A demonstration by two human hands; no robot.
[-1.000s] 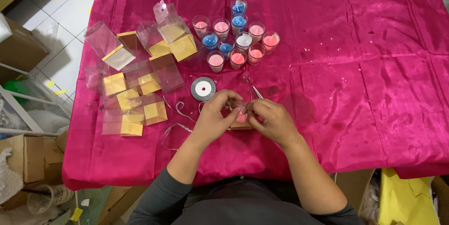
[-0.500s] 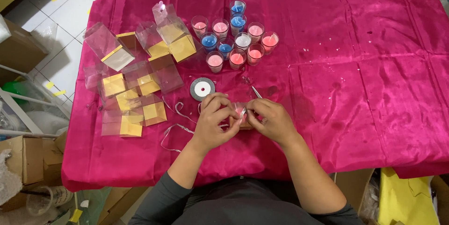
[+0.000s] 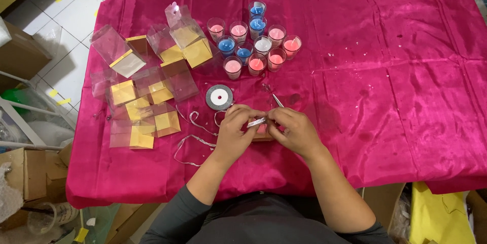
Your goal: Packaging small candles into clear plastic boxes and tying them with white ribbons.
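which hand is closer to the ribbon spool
Left. The left hand sits just below and right of the ribbon spool, nearly touching. The right hand lies farther right, beyond the left.

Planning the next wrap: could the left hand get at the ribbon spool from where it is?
Probably yes: the ribbon spool lies just beyond the left hand, nothing between them, though both hands hold a silver ribbon piece.

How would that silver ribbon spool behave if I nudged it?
The ribbon spool lies flat on the pink cloth, so it probably slides rather than rolls. It looks light, and its loose ribbon tail seems floppy and likely drags behind.
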